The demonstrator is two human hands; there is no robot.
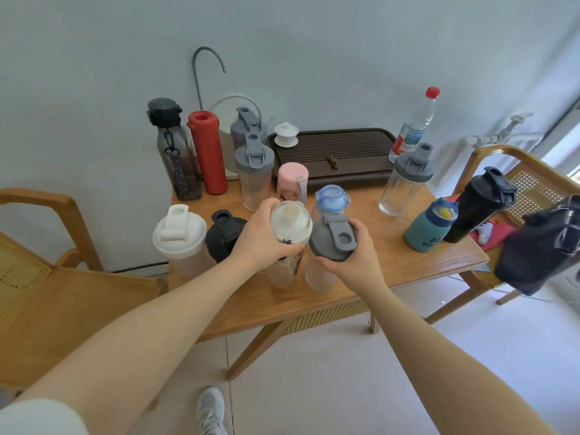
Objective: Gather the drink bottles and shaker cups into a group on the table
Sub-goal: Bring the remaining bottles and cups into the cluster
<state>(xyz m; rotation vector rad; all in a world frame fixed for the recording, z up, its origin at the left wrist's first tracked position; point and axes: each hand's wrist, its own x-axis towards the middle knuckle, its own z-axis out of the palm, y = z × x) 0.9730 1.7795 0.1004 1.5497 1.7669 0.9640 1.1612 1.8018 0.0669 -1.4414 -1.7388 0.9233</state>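
Our left hand (260, 238) grips the cream-lidded clear bottle (290, 229); our right hand (353, 251) grips the grey-lidded frosted shaker cup (332, 238) touching it at 3 o'clock. Both stand near the wooden tabletop (392, 255) front edge, with the white-lidded shaker cup (179, 235) and the black-lidded shaker cup (224, 235) at 9 o'clock.

A home: rattan armchair (514, 183), wooden side table (392, 271), tea tray (332, 152).
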